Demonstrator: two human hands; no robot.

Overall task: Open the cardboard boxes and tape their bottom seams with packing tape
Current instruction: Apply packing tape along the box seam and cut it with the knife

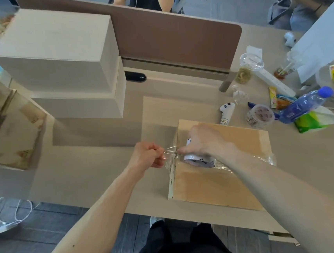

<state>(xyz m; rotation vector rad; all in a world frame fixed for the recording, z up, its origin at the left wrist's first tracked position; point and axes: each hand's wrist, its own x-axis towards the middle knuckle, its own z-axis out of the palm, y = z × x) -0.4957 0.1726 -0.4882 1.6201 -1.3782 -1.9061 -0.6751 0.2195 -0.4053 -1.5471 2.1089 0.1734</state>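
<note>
**Cardboard box [227,173] on the tabletop [84,171], lower centre of the frame**

The box lies just right of centre in the lower half. The right hand [206,141] grips a packing tape roll [198,161] at the box's left edge, fingers curled over it. Just left of that edge, the left hand [146,154] pinches the free end of the clear tape strip [169,152], stretched between hand and roll. Stacked pale boxes [64,64] stand at upper left.

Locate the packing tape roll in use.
Head view, centre: tape roll in the right hand on the cardboard box, at its left edge; left hand pinches its free end.
</note>
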